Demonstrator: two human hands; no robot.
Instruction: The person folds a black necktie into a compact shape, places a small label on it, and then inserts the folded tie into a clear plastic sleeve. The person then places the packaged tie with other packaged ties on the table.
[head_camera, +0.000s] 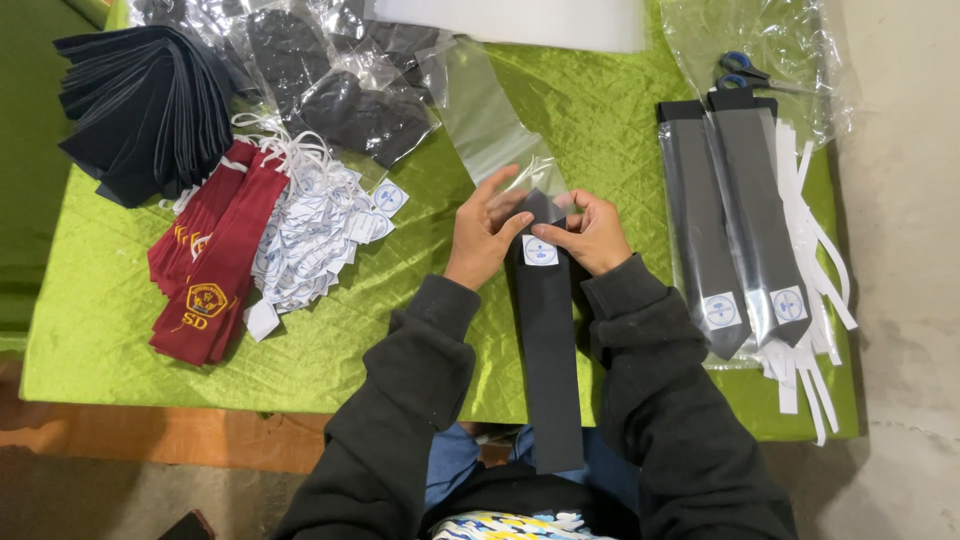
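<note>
A long dark grey necktie (548, 340) with a round white sticker near its tip lies from my lap up onto the green tablecloth (420, 250). My left hand (484, 232) and my right hand (590, 232) pinch its pointed end together with the mouth of a clear plastic sleeve (490, 125) that stretches away up the table. The tie's tip sits at the sleeve's opening. Both arms wear dark sleeves.
Bagged grey ties (735, 240) and white card strips (815, 300) lie at the right, with blue-handled scissors (752, 78) above them. At the left are maroon ties (215, 270), a heap of white round labels (315, 225), stacked dark ties (150, 105) and bagged dark cloth (345, 90).
</note>
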